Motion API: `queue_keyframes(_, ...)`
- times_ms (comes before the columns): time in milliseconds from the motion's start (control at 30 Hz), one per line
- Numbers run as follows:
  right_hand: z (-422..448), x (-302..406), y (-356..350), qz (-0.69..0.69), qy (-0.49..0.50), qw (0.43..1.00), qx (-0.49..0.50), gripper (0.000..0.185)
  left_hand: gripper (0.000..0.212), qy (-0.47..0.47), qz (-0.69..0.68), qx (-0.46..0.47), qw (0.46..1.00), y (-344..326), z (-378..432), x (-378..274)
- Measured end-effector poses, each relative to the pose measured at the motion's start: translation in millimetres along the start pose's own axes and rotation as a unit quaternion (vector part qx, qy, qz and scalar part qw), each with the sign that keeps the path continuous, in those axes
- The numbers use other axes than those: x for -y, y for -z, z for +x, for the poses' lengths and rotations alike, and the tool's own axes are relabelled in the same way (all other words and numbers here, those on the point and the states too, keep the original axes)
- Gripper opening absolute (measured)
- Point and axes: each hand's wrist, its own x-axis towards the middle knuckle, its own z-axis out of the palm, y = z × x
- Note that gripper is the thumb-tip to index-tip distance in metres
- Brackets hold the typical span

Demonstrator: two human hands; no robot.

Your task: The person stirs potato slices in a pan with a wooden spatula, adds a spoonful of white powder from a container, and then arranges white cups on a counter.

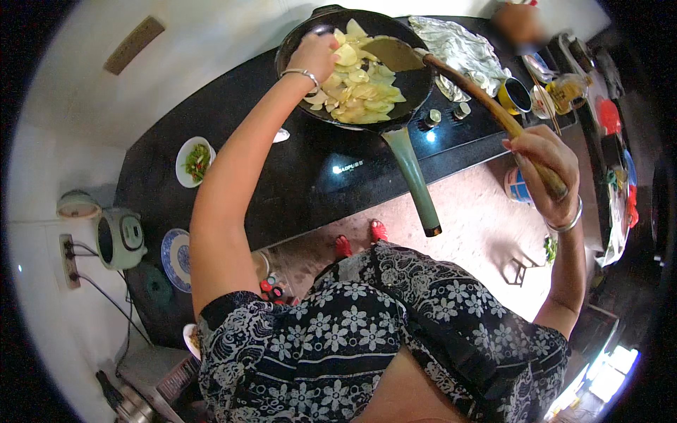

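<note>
My right hand (547, 169) grips the wooden handle of a wok spatula (478, 98). The spatula's broad metal blade (396, 54) rests among thin pale potato slices (365, 98) in a dark wok (415, 87). My left hand (314, 57) reaches over the wok's left side, fingers curled, with a potato slice (347, 54) at its fingertips. Part of that grip is hidden by the hand itself. The wok sits on a black gas cooktop (338, 180), its green handle (415, 182) pointing towards me past the counter's front edge.
Left of the wok stand a white bowl of chopped green peppers (194, 162), a blue-patterned plate (177, 259) and a pale green appliance (120, 238). To the right lie crumpled foil (465, 55), two knobs (433, 117), a yellow cup (514, 96) and an oil bottle (566, 94).
</note>
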Motion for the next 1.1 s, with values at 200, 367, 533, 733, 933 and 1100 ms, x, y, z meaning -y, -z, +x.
queue_keyframes(200,4,36,16,-0.054,0.063,0.984,0.157,0.024,0.037,0.012,0.059,0.026,0.998,19,-9,-30)
queue_keyframes(367,25,40,8,-0.093,0.108,0.957,0.251,0.022,0.036,-0.031,-0.011,-0.028,0.999,0,-8,-14)
queue_keyframes(533,19,-25,-44,-0.080,0.134,0.973,0.167,0.024,0.029,0.067,-0.237,0.011,0.969,-5,-1,-38)
queue_keyframes(733,43,-48,-45,-0.057,0.090,0.992,0.070,0.024,0.034,0.062,-0.134,-0.020,0.989,6,1,-56)
queue_keyframes(933,52,-40,-73,-0.087,0.084,0.987,0.107,0.022,0.042,0.074,-0.096,-0.033,0.992,-5,-18,-62)
queue_keyframes(1100,17,11,-73,-0.097,0.065,0.978,0.175,0.020,0.011,0.044,-0.148,-0.128,0.980,-17,-32,-64)
